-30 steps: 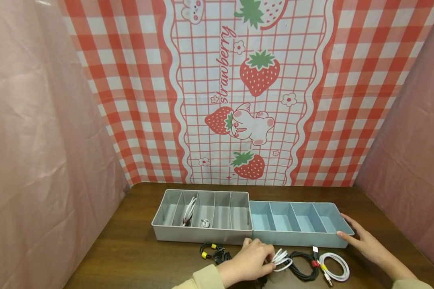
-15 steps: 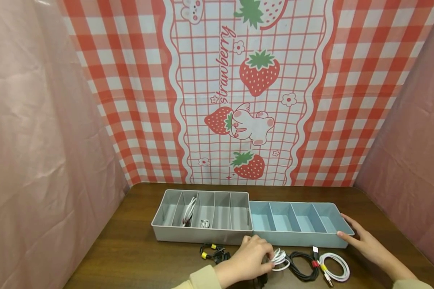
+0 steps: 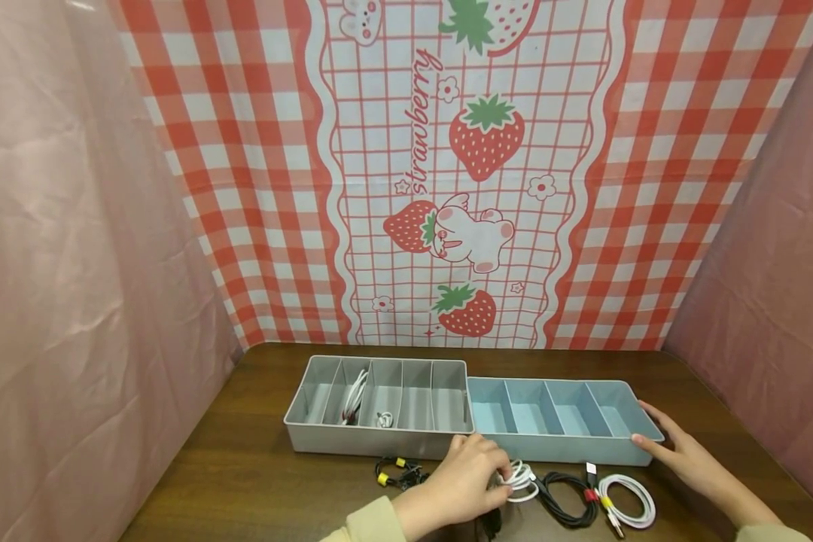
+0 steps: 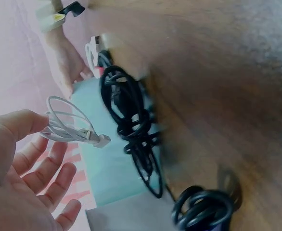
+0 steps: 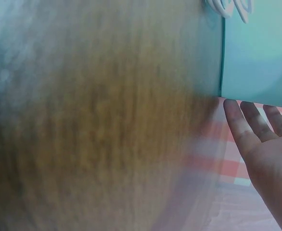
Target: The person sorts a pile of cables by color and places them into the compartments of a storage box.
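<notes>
Slippage is judged the main risk: the white cable [image 4: 70, 134] is pinched only near one edge by the thumb and fingertips of the left hand [image 3: 464, 478], so the loops could be fanned out or dropped if the pinch were eased. Snagging is judged second: the cable's free connector [image 4: 100, 140] is pointed away from the palm, and a red-tied black cable [image 3: 572, 521] is found just beside the loops, toward 4 o'clock in the head view; a strand could be hooked and dragged along. Another black cable [image 3: 491, 522] is noted near 7 o'clock of the white one, partly covered by the left hand, and could be caught from below. Position: the white cable is located at 3 o'clock from the left hand, beyond the fingertips rather than in the palm, with the front wall of the blue box [image 3: 555, 449] from 12 to 2 o'clock. In the left wrist view the remaining fingers are seen spread and loosely bent, nothing being gripped by them. The right hand [image 3: 687, 459] is placed at the blue box's 4 o'clock end, thumb at the front corner, fingers nearly straight along the end wall; no cable is held there. The box could be shifted by uneven pressure.
</notes>
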Demonstrator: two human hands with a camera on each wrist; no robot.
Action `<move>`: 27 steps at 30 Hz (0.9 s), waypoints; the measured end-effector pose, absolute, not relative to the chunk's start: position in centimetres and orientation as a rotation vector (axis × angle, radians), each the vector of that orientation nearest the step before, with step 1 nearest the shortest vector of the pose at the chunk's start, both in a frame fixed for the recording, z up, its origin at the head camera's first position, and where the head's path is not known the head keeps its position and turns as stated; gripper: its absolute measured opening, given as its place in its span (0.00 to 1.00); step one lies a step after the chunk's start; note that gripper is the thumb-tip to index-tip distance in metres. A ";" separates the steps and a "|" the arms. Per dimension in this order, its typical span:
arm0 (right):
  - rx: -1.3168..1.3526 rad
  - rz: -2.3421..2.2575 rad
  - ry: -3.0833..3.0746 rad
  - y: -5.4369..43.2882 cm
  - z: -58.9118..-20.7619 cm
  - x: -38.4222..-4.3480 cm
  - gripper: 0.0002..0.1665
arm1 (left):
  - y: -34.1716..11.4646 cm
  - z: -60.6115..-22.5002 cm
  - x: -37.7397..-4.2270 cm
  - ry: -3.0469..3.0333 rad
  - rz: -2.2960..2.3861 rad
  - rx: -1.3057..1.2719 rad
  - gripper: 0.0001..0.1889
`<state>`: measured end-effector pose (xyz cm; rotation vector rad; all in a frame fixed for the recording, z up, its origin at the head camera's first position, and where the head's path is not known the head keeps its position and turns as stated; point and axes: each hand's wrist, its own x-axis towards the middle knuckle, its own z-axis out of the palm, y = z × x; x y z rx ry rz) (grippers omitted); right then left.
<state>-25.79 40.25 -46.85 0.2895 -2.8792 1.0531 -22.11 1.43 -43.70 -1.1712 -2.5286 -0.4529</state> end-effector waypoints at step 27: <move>0.308 1.056 -2.852 40.3 -46.9 -25.7 0.42 | -1.2 -39.7 -21.9 -2.450 -0.387 -1.146 0.05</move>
